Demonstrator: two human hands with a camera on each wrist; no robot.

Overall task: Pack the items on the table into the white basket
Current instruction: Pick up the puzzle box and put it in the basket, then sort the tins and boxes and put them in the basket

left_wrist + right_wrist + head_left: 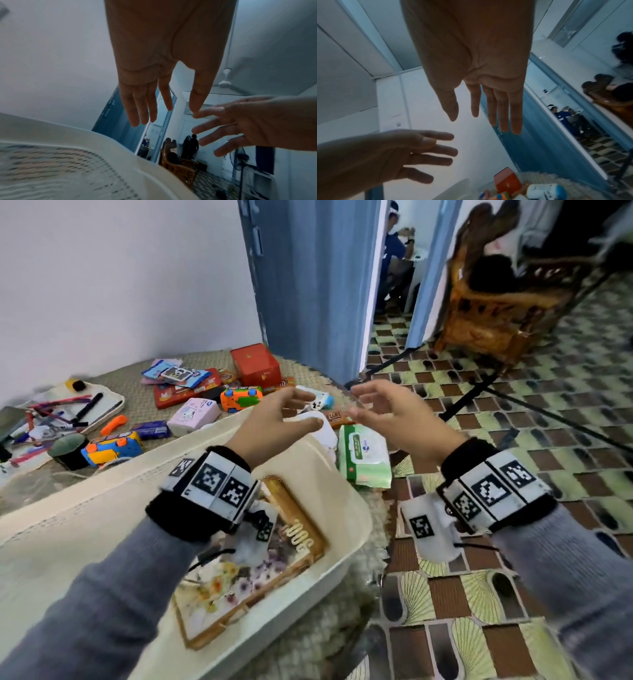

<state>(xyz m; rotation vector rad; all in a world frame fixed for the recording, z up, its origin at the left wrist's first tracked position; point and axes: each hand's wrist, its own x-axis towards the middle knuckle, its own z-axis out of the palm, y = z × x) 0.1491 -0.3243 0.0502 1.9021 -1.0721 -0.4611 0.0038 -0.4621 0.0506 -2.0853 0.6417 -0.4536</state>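
The white basket (359,529) sits in front of me, and a flowered gold-edged box (260,563) lies inside it. Both my hands hover above the basket's far rim, palms facing each other, fingers spread and straight. My left hand (291,412) holds nothing, and neither does my right hand (373,405). Under and between them lie a green wet-wipes pack (364,455), a white pack (323,429) and a brown snack bar (337,416). The wrist views show the left hand (164,108) and the right hand (477,116) empty against the wall.
Further back on the woven table mat (144,402) lie two orange-blue toy cars (241,398), a pink tissue pack (193,416), a red box (255,365), red packets and a tray of pens (68,409). The patterned floor and a wooden chair (503,313) are to the right.
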